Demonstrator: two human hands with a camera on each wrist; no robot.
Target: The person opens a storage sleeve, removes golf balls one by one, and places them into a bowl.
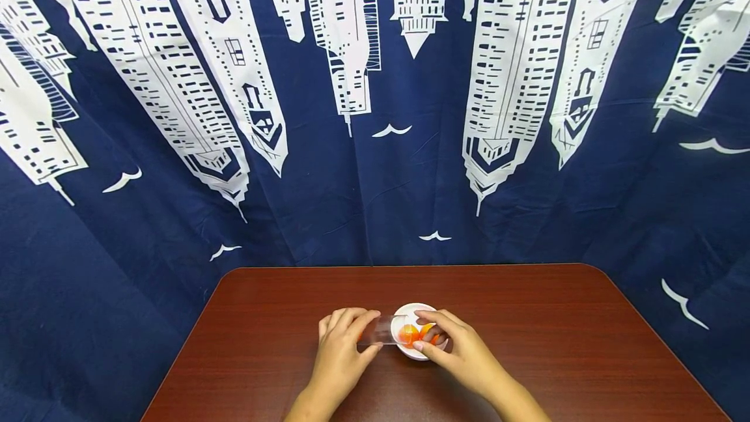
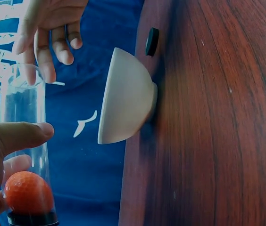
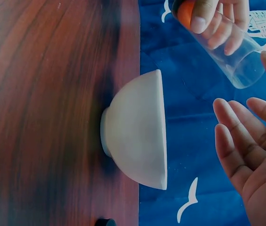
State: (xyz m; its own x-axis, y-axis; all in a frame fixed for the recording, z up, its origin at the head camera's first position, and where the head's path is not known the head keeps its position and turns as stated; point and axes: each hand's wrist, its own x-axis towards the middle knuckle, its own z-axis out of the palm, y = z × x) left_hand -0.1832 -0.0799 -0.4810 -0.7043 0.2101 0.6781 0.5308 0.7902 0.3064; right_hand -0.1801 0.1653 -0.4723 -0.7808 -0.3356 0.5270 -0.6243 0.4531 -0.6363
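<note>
My left hand (image 1: 344,349) grips a clear tube (image 2: 27,108) lengthwise above the table, thumb on one side and fingers on the other. Inside it, by the black end cap (image 2: 32,218), sits an orange dimpled ball (image 2: 29,193). The tube's uncapped mouth points towards my right hand (image 1: 459,350), whose fingers are loosely spread and grip nothing. One fingertip overlaps the tube's rim in the left wrist view. Below both hands stands a white bowl (image 3: 135,129). In the head view, orange balls (image 1: 408,335) show in the bowl, partly behind the tube and right fingers.
A small round black cap (image 2: 152,41) lies on the brown wooden table (image 1: 281,305) beside the bowl. Behind the table hangs a dark blue cloth (image 1: 328,213) printed with white buildings and birds.
</note>
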